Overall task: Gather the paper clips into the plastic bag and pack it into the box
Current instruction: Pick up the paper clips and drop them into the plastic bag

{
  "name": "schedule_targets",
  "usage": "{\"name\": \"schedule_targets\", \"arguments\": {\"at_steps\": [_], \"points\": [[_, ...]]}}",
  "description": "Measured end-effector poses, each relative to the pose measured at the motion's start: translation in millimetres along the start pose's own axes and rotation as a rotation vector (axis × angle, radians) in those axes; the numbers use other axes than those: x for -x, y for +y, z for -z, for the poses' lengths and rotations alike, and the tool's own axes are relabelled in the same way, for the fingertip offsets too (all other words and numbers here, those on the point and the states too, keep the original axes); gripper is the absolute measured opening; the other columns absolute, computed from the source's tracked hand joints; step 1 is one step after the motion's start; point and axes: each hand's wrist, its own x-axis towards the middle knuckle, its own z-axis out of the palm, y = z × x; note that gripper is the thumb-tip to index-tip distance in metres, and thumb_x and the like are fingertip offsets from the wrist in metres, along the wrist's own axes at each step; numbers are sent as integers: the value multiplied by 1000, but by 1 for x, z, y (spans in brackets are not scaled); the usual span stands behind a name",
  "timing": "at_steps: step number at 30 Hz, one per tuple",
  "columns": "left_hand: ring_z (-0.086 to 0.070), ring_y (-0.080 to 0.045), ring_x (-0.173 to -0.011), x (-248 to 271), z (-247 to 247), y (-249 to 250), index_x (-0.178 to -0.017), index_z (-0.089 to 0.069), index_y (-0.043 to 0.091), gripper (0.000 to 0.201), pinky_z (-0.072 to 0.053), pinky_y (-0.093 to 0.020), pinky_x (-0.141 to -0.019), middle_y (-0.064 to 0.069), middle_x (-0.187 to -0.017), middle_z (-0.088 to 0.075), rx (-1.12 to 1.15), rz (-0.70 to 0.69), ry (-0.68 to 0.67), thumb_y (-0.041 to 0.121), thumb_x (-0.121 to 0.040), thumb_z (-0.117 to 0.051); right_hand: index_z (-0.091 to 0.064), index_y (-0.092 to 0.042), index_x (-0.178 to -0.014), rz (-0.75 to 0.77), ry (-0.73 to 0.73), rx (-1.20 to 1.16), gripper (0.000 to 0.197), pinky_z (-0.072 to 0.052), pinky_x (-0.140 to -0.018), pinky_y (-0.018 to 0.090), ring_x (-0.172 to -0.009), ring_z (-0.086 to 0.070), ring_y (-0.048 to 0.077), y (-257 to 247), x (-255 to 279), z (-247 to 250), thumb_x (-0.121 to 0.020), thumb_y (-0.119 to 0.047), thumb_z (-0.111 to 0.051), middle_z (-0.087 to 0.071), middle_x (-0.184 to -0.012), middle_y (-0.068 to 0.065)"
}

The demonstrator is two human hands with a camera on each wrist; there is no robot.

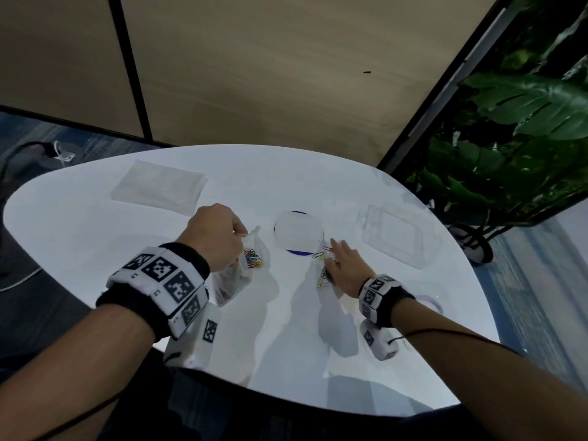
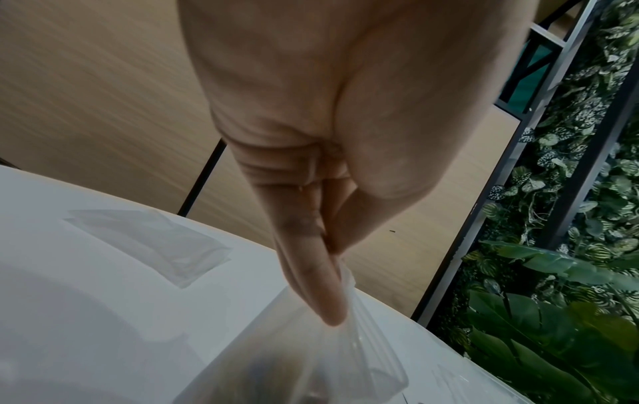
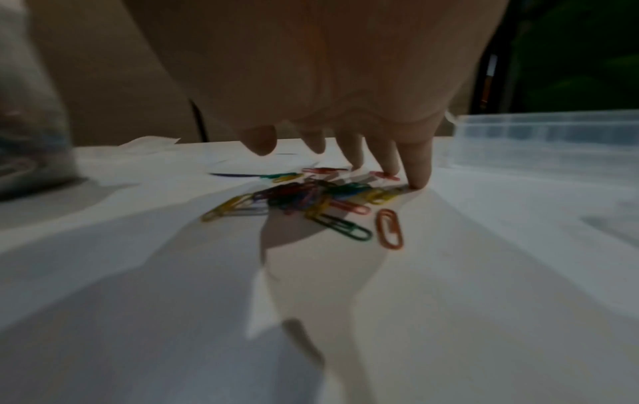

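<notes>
The left hand [image 1: 213,237] pinches the rim of the bag [image 1: 241,268] between thumb and fingers and holds it up off the counter [image 1: 95,237]; some clips already lie inside it. The right hand [image 1: 345,268] is spread, fingers straight, their tips down on and around the loose clips [image 3: 311,196], which sit in a small heap near the middle of the counter, between the bag and the box [image 1: 399,238]. The box stands well apart to the right, open as far as can be seen. The main risk, as I judge it, is scatter: a flat sweep over a smooth top could push clips outward instead of together, and the two lying a little apart from the heap on the near side could be left behind. The bag mouth is held by one side only, so it may sag closed when the clips arrive, or tip and spill those already in it. Hard to make out: the bag's contents blur in the left wrist view, the clear box nearly vanishes against the white top, and a pale sheet over a blue disc [image 1: 297,232] behind the heap cannot be identified. A flat stack of clear plastic [image 1: 159,187] lies at the far left.
</notes>
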Motion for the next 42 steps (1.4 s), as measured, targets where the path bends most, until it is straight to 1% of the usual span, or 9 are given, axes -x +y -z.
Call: {"name": "schedule_targets", "arguments": {"at_steps": [6,11,17,23,25,30,33,38,42], "points": [[-71,-30,-97,1,-5,3,-108,-74,7,26,-58,-41,-92,-12,-106,-73,-20,-10,-17,-1,-90,-56,-13,-8,-152,245,-136,226,72,-25,-117,47,-144,-16,38,-12,23,-12,-88,-15,-45,-9,-160,15],[-71,-30,-96,4,-9,6,-106,-74,9,27,-58,-41,-92,-11,-105,-74,-44,-16,-23,-1,-89,-56,-32,2,-142,334,-41,285,53,-42,-100,38,-121,-48,35,-8,41,-9,-91,3,-44,-38,-141,21],[-71,-30,-95,11,-18,14,-106,-75,9,25,-58,-41,-91,-10,-104,-74,-91,-45,-65,2,-90,-56,-66,-2,-105,289,-4,398,22,-44,-76,33,-99,-63,32,-22,36,8,-93,-3,-48,-63,-108,14],[-76,-24,-72,14,-30,23,-101,-73,8,24,-62,-38,-83,-12,-84,-75,-96,-39,-87,0,-92,-53,-81,-15,-84,-170,74,-445,12,-54,-76,20,-80,-70,15,-3,16,33,-73,-16,-83,-76,-84,1],[-76,-21,-66,15,-34,25,-104,-73,7,26,-62,-37,-81,-13,-79,-76,-92,-29,-102,0,-92,-51,-78,-7,-81,-293,41,-920,12,-58,-82,28,-79,-73,21,-2,22,42,-71,-4,-84,-76,-88,13],[-75,-20,-63,15,-52,37,-104,-72,8,25,-63,-33,-76,-10,-78,-75,-98,-31,-118,0,-92,-51,-64,14,-106,-213,-224,-1564,24,-59,-70,20,-80,-74,20,-38,51,72,-84,6,-68,-72,-92,19],[-76,-24,-69,16,-66,49,-99,-72,9,21,-62,-33,-76,-12,-78,-75,-76,-33,-104,1,-92,-54,-66,13,-105,-122,-297,-1500,23,-59,-78,21,-86,-72,22,-62,65,68,-83,5,-70,-72,-95,18],[-71,-27,-90,9,-81,53,-93,-79,9,20,-60,-35,-83,-10,-95,-75,-79,-49,-42,6,-89,-59,-78,-9,-80,-29,-69,-1174,4,-57,-91,41,-88,-73,28,-79,63,47,-77,-6,-76,-75,-92,19],[-70,-24,-96,4,-80,50,-99,-79,11,23,-57,-34,-89,-6,-103,-75,-68,-61,-21,6,-91,-57,-76,-21,-102,200,-67,-641,23,-56,-88,26,-89,-71,9,-73,63,59,-85,-13,-63,-76,-100,-1]]}}
